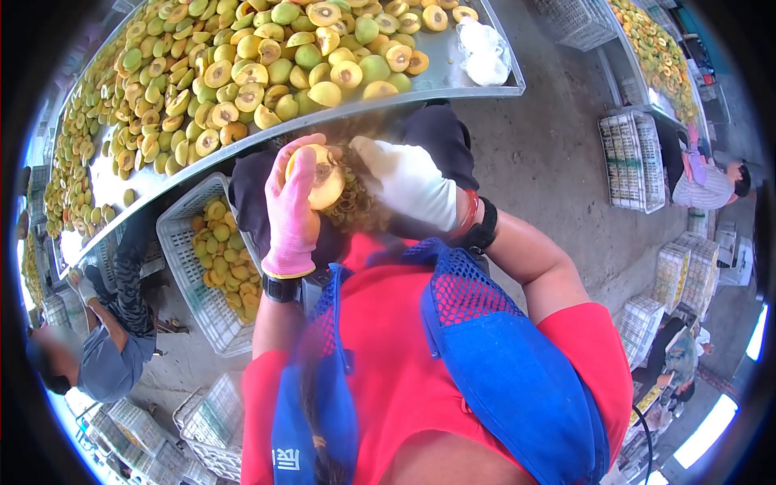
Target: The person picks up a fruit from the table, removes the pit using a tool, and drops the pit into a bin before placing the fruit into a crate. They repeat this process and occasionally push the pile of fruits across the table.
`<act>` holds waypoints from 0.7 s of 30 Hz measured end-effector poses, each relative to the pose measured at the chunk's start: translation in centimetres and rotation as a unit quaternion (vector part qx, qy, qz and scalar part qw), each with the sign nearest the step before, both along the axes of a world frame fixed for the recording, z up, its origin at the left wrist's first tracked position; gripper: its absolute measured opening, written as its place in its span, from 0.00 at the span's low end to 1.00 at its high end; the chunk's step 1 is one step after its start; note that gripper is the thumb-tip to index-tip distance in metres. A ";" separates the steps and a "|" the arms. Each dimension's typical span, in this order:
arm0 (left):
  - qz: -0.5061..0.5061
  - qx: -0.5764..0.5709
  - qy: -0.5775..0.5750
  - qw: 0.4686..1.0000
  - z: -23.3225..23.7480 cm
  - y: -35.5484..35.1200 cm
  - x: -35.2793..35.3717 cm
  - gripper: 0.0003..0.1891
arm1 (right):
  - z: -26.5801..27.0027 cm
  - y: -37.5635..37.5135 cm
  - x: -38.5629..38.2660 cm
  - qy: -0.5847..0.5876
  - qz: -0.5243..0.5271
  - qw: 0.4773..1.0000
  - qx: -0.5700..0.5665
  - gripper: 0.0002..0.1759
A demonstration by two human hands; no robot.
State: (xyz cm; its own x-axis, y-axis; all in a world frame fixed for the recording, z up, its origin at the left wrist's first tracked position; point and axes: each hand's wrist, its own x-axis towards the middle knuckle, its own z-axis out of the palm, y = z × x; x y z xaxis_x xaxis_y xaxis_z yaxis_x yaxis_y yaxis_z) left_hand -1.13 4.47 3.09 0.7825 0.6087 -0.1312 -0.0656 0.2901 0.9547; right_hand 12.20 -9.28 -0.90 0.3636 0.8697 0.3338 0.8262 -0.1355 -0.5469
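Observation:
My left hand (293, 206), in a pink glove, grips a halved yellow peach (327, 179) with its cut face and brown centre turned toward my right hand. My right hand (408, 178), in a white glove, has its fingers curled close beside the peach half. Whatever those fingers hold is blurred and too small to name. Under both hands, between my knees, lies a heap of brownish-yellow scraps (356, 208). Just beyond the hands, many peach halves (250, 97) cover a metal table (436, 93), some cut side up.
A white plastic crate (182, 234) with peach halves stands on the floor to my left. A crumpled clear plastic bag (485, 52) lies at the table's right corner. Another person (113, 356) sits at left. White crates (630, 162) stand at right, near another fruit-covered table (655, 56).

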 end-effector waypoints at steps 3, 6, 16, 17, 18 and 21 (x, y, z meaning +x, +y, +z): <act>0.008 0.001 -0.007 1.000 -0.2 -0.2 0.1 0.23 | 0.1 0.0 -0.1 0.006 -0.002 1.000 -0.002 0.20; 0.016 -0.003 -0.010 1.000 -0.4 -0.3 0.2 0.23 | 0.0 -0.1 -0.4 0.014 0.000 1.000 -0.005 0.21; -0.053 0.068 -0.004 0.996 0.6 0.1 -0.2 0.21 | -0.2 -0.9 -0.7 -0.082 -0.011 0.996 -0.045 0.29; -0.065 0.083 -0.001 0.994 0.6 0.3 -0.4 0.22 | 0.1 -0.9 -0.6 -0.092 -0.014 0.995 -0.032 0.29; -0.078 0.082 0.007 0.994 0.5 0.7 -0.5 0.23 | 0.3 -0.8 -0.6 -0.095 -0.023 0.994 -0.050 0.28; -0.110 0.070 0.014 0.991 0.0 1.7 -0.7 0.28 | 0.4 -0.8 -0.6 -0.105 -0.042 0.990 -0.079 0.27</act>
